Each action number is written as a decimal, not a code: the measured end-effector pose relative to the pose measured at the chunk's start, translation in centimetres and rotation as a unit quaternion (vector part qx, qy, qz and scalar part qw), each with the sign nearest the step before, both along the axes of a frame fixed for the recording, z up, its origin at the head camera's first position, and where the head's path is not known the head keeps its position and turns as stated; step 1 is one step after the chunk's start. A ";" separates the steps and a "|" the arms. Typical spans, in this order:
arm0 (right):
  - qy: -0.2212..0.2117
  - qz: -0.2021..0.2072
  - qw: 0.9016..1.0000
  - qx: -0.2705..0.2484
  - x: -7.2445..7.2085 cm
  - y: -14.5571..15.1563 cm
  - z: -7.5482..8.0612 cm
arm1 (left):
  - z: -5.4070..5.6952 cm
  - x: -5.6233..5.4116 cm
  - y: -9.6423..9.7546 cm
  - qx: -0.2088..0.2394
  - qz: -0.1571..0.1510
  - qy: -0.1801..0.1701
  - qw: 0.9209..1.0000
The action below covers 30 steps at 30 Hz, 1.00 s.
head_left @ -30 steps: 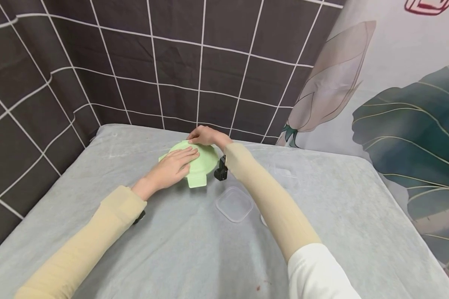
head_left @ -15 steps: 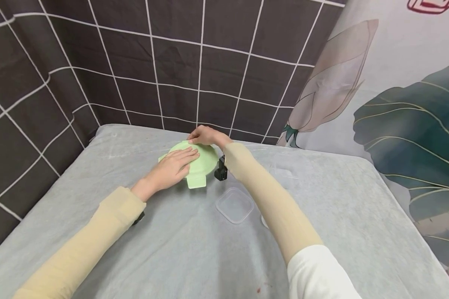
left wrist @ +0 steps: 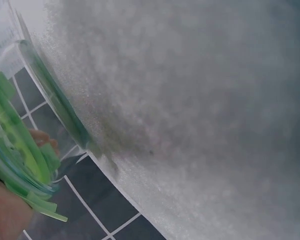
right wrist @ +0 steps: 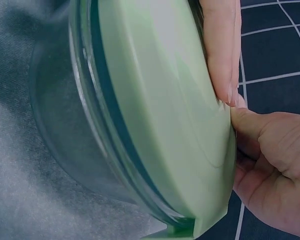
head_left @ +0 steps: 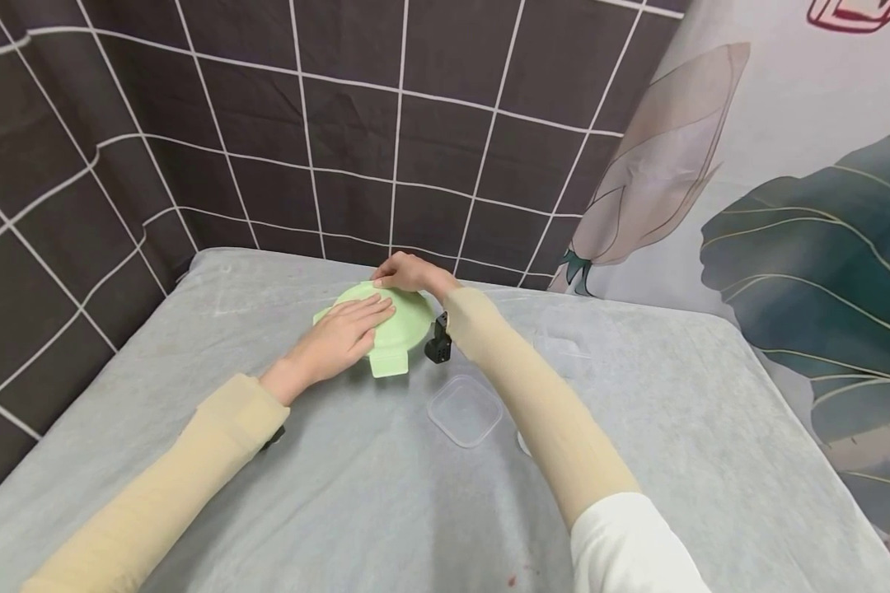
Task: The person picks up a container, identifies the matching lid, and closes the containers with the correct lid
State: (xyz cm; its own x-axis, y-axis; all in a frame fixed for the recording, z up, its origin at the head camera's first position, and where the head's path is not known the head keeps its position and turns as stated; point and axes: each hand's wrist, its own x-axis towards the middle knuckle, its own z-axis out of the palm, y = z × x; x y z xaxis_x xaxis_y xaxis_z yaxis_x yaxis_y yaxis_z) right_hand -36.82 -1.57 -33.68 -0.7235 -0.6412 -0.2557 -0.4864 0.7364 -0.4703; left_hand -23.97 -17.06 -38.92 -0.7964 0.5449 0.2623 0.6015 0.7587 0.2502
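Observation:
A round glass food container with a pale green lid [head_left: 404,321] stands near the back of the table. The lid sits on the clear bowl [right wrist: 65,115], and its near latch flap [head_left: 389,363] sticks outward. My left hand [head_left: 339,333] lies on the lid with its fingers straight, pressing on the top. At the far rim my right hand [head_left: 408,273] is bent over the lid's edge, thumb and curled fingers gripping it by the far latch. In the right wrist view, that right hand [right wrist: 280,165] is close to the left fingertips. The far latch itself is hidden by the fingers.
A clear, rounded-square plastic lid [head_left: 465,410] lies right of the container. Another transparent item [head_left: 564,342] is farther right, and a small white round object [head_left: 522,443] is partly behind the right forearm. A dark tiled backdrop [head_left: 356,123] rises behind the table.
Both hands keep their places on the green lid, and the container has not visibly moved. Only a very slight shift of the head view shows.

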 end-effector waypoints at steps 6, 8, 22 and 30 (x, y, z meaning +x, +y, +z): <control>0.004 0.004 1.000 -0.003 0.0 0.1 -0.1 | -0.1 0.0 0.0 -0.006 0.002 -0.001 1.000; 0.005 0.005 1.000 -0.005 0.1 0.1 -0.2 | -0.2 0.0 0.0 -0.007 0.004 -0.001 1.000; 0.009 0.012 1.000 -0.001 -0.1 -0.1 -0.3 | -0.4 -0.1 0.0 -0.008 0.008 0.002 1.000; 0.007 0.011 1.000 -0.004 -0.1 -0.1 -0.1 | -0.4 -0.3 0.0 -0.014 0.007 0.008 1.000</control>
